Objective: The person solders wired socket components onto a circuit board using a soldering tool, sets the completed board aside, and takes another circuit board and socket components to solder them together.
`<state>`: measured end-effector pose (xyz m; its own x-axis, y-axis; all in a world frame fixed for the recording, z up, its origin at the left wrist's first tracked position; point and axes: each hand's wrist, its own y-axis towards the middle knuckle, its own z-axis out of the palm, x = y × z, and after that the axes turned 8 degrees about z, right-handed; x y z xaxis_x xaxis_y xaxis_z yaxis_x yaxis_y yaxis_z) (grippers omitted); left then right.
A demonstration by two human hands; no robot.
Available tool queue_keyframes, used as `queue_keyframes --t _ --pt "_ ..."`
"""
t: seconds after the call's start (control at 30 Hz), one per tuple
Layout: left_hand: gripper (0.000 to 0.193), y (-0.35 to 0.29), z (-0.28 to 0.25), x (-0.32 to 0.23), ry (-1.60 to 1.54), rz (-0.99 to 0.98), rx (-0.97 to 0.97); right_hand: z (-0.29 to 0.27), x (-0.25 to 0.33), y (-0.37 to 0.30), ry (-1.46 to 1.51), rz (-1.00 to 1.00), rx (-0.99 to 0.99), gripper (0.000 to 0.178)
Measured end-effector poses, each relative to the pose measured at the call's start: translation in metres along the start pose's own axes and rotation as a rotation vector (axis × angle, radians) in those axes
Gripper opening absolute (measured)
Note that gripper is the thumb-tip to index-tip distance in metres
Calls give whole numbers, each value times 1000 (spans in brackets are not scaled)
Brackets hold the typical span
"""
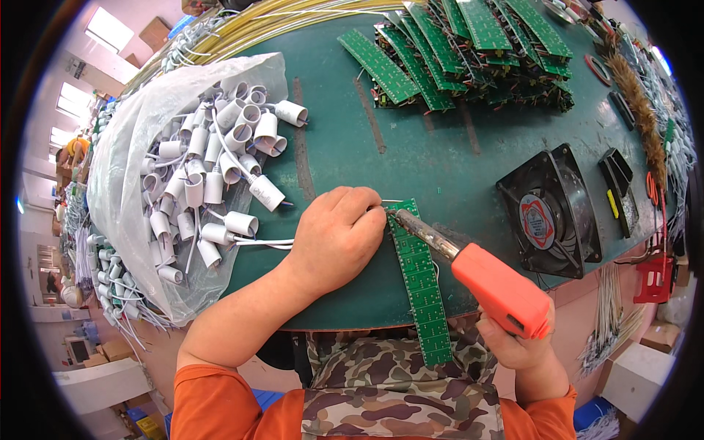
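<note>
Close to the table's front edge, my left hand (339, 238) is closed in a pinch at the far end of a long, narrow green circuit board (421, 282). What its fingertips hold is hidden. A short length of white wire (394, 200) shows just beyond those fingers. My right hand (518, 345) grips the red handle of a soldering gun (501, 288), its metal tip reaching the board beside my left fingertips. The board's near end juts past the table edge over my camouflage apron (396, 389).
A clear plastic bag (125, 213) spills white lamp holders (265, 192) with wires on the left. Stacked circuit boards (440, 59) lie at the back. A black fan (548, 213) stands on the right, near a black holder (620, 192). Long yellowish wires (279, 22) line the far edge.
</note>
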<state>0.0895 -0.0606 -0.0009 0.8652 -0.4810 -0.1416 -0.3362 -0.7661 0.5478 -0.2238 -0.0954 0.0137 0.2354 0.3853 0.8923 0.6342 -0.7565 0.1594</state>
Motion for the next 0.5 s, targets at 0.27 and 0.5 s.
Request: queue_keyframes --t 0.27,0.5 --pt "20 0 -1 0 1 11 -7 -6 -2 -16 28 31 -61 59" --pt "18 -1 0 0 8 17 -13 -3 0 -15 57 70 -49 59"
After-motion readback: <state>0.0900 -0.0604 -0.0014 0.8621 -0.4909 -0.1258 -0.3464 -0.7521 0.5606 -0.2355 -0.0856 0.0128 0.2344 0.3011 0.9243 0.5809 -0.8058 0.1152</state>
